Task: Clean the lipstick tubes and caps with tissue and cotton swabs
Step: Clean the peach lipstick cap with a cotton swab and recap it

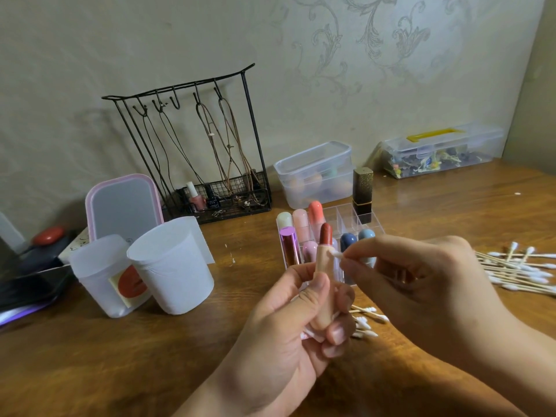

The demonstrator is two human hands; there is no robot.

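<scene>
The left hand (288, 320) held an uncapped lipstick tube (323, 284) upright above the wooden bench (150, 356), its grip closed round the peach-coloured barrel with the thumb on the near face and the fingers curled behind. The dark red bullet stood out of the top of the barrel. A scrap of white tissue (311, 334) showed under the base of the tube, against the palm.

The right hand (421, 284) pinched a cotton swab (337, 254) between thumb and fingertips, grip narrow on the stick. The white tip of the swab touched the upper rim of the barrel, just below the bullet.

Directly behind the hands stood a clear compartmented organiser (346, 215) holding several capped lipsticks upright, among them a metallic pink one (288, 246) at the left and a black and gold one (362, 191) at the back. A loose pile of swabs (520, 272) lay on the bench to the right; a few more swabs (365, 320) lay just beyond the left hand.

To the left stood two translucent white cups (171, 266), touching. A black wire rack (192, 145) hung with cords stood against the wall.
</scene>
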